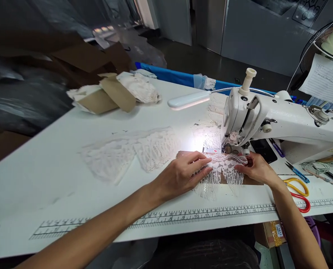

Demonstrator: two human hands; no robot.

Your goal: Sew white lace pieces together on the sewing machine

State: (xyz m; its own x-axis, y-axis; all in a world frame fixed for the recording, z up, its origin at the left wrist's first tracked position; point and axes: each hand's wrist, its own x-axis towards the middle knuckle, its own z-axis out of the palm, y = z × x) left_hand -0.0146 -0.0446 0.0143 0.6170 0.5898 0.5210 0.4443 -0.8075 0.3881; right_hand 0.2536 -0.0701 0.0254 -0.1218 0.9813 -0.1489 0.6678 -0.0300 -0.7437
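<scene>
A strip of white fringed lace trim point(221, 164) lies across a brown plate in front of the sewing machine point(247, 116), just below its needle area. My left hand point(186, 172) has its fingers and thumb on the left part of the lace, holding it near the scalloped upper edge. At the other end, my right hand point(257, 169) pinches the lace between thumb and fingers. The fringe hangs toward the table's front edge. More white lace point(208, 134) lies behind the left fingertips, beside the presser foot, lit by the machine's lamp.
Sheer lace pieces point(155, 149) lie to the left on the white table point(57, 179). Farther back is a lace bundle point(141, 87) with brown card. A lamp point(189, 100) juts over the table. Scissors point(296, 186) and blue snips point(297, 172) lie right. A printed ruler point(197, 216) runs along the front.
</scene>
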